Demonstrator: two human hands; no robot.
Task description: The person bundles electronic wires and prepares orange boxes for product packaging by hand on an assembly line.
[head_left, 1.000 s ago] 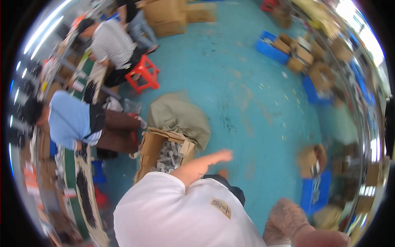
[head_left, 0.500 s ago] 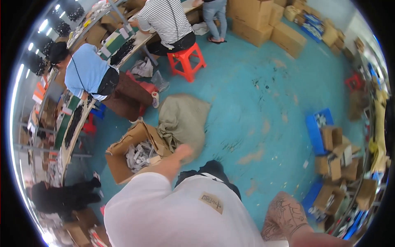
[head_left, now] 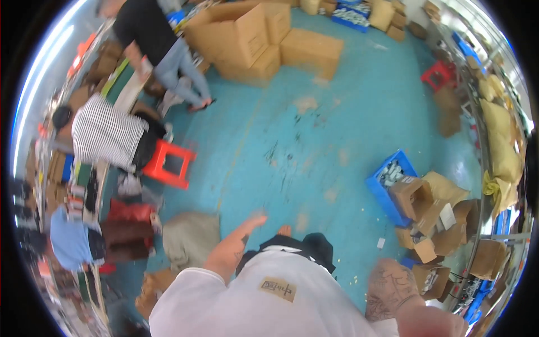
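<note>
a workshop floor of painted turquoise concrete (head_left: 337, 112) is seen from above, bent by a wide lens. the left hand (head_left: 242, 233) is stretched forward over the floor, fingers loosely apart and nothing held. closest to it, just to its left, a slumped grey-green cloth sack (head_left: 190, 238) lies on the floor, apart from the hand. the right hand (head_left: 432, 323) is cut off at the lower edge; whether it is open or closed cannot be told. a white t-shirt (head_left: 252, 303) fills the lower middle. a red plastic stool (head_left: 168, 164) is occupied by a person in a striped top (head_left: 104, 135). a blue plastic crate (head_left: 388, 182) is set against open brown cardboard boxes (head_left: 426, 208) at right.
</note>
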